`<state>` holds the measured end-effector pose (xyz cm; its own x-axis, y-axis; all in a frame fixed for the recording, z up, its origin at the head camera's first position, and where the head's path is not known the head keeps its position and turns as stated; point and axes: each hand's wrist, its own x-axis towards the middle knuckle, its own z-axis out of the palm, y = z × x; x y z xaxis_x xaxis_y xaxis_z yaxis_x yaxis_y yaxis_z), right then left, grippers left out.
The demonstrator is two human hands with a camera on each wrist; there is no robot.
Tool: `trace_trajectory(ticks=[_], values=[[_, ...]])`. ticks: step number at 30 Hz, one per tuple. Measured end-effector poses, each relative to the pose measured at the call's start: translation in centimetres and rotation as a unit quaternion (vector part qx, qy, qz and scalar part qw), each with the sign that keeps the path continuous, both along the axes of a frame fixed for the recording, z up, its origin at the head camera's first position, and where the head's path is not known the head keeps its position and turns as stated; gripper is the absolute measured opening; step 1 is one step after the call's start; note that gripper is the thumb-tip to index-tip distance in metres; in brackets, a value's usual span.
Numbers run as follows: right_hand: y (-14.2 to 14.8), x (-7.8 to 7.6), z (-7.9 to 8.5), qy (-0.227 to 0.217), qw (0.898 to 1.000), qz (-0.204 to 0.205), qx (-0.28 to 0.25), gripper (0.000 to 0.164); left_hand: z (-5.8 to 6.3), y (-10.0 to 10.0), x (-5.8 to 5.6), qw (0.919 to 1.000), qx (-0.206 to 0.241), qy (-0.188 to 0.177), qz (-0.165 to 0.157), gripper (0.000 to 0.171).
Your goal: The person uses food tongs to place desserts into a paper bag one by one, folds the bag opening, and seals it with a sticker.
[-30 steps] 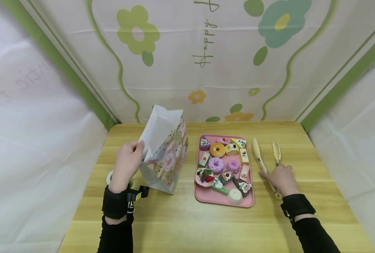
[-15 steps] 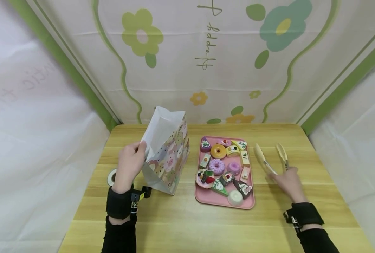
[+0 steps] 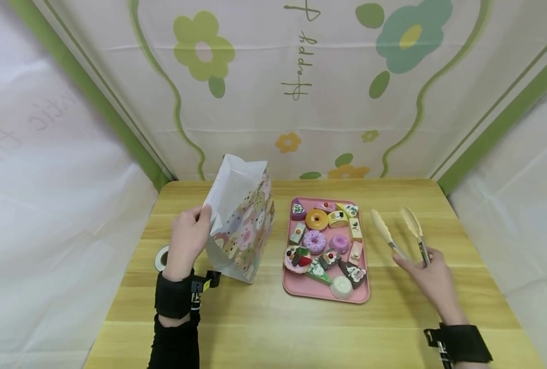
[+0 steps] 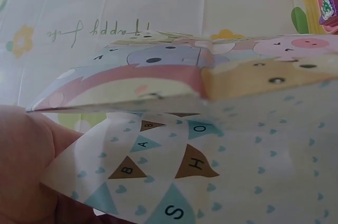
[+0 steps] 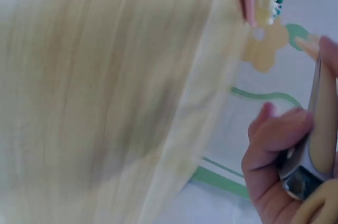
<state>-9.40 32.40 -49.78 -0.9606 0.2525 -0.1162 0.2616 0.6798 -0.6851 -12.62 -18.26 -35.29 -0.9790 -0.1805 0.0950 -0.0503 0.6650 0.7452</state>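
My left hand (image 3: 188,237) pinches the near left rim of a patterned paper bag (image 3: 244,230), its white mouth gaping toward the top. In the left wrist view the bag's side (image 4: 237,160) shows lettered pennants and small hearts. On the right, my right hand (image 3: 432,279) grips a pair of food tongs (image 3: 424,250) by their metal arms, the cream tips spread apart and pointing away. The right wrist view shows fingers curled about the tongs (image 5: 323,123). Between the hands lies a pink tray (image 3: 307,292) of toy cakes, including a purple donut (image 3: 315,241) and an orange donut (image 3: 317,219).
A roll of tape (image 3: 161,258) lies left of the bag, partly behind the left wrist. The wooden table (image 3: 301,338) ends at a patterned cloth backdrop (image 3: 255,102), with white cloth at both sides.
My right hand has taken up the tongs from the table and drawn back toward me and to the right. The left hand and the bag have stayed almost in place.
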Motion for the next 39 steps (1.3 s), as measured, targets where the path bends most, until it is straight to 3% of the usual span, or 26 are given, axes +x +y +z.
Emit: trace_trajectory(ticks=[5,13,19,26,30,39], values=[[-0.8,1.4,0.9,0.019,0.998,0.033,0.049,0.100,0.0,0.1,-0.1,0.9999,0.001,-0.007,0.012,0.048],[-3.5,3.5,1.7,0.015,0.996,0.033,0.086,0.086,-0.1,0.2,0.0,0.9997,0.009,-0.002,0.021,0.049],[-4.8,5.4,2.5,-0.035,0.993,0.043,0.107,0.098,-0.2,0.2,0.1,0.9997,0.011,0.002,0.024,0.050],[-3.8,7.8,3.4,-0.067,0.986,0.098,0.116,0.093,-0.1,0.3,-0.1,0.9995,0.011,0.006,0.030,0.051],[-2.7,8.5,3.0,-0.062,0.983,0.127,0.118,0.085,0.0,0.3,0.0,0.9993,0.012,0.009,0.034,0.050],[-1.5,9.3,1.2,-0.062,0.982,0.147,0.098,0.079,-0.3,0.5,0.1,0.9993,0.011,0.017,0.032,0.049]])
